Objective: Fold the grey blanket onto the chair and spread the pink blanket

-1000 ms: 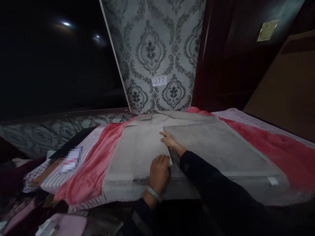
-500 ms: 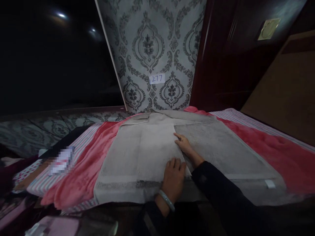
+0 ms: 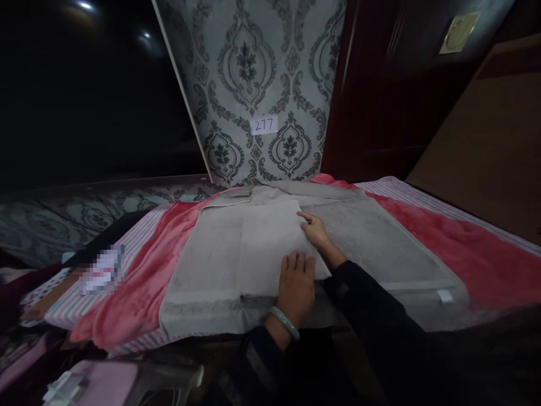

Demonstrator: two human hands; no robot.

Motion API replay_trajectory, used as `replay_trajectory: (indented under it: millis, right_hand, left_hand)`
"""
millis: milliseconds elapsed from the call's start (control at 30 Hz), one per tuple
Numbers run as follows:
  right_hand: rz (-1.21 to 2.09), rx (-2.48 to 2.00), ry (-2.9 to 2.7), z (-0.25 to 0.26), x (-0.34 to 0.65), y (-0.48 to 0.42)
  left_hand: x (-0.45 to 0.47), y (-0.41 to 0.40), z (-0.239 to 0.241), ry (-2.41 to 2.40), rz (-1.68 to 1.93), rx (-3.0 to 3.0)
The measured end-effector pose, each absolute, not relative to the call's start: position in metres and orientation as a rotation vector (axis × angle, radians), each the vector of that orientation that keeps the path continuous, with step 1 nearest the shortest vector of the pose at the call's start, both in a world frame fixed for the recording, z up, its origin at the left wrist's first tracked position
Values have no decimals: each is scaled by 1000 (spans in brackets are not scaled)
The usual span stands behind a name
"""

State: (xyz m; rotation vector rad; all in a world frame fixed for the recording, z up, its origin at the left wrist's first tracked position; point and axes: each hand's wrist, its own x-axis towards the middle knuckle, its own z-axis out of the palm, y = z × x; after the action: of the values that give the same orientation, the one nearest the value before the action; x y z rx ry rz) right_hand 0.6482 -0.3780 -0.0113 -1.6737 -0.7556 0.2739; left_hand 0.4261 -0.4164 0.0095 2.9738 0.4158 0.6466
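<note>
A grey towel (image 3: 220,259) lies spread over a pink blanket (image 3: 139,293) on a bed, with its left part folded over towards the middle. My left hand (image 3: 296,285), a pale bangle on its wrist, rests flat with fingers stretched out on the near edge of the folded layer. Further back, my right hand (image 3: 315,231) lies on the fold's right edge, fingers extended and pressing the cloth down. Both arms wear dark sleeves. Neither hand grips anything.
Patterned grey wallpaper with a small "277" label (image 3: 262,125) stands behind the bed. A dark wooden door (image 3: 380,101) is at the right. Striped sheet (image 3: 406,192) shows under the blanket. Clutter and a pink object (image 3: 101,383) lie at the lower left.
The folded layer of towel has been carried further right across the towel. Both hands slid right with it and now press along its edge.
</note>
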Motion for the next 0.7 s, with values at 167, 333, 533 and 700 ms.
replay_trajectory:
  millis: [167,333,533,700]
  right_hand:
    - [279,-1725,-773,-18,654,-394]
    - [293,-1768,-787,-23,656,-399]
    - [291,-1799,-850,-19,655,-401]
    - [214,-1842,-859,-17,655,-399]
  left_hand:
    - [422,-431,3,362,533,2987]
    - [384,-394,28,262,705,2684]
    - [347,-300,22,799,1007,2194]
    - [349,-284,-14,820,935,2073]
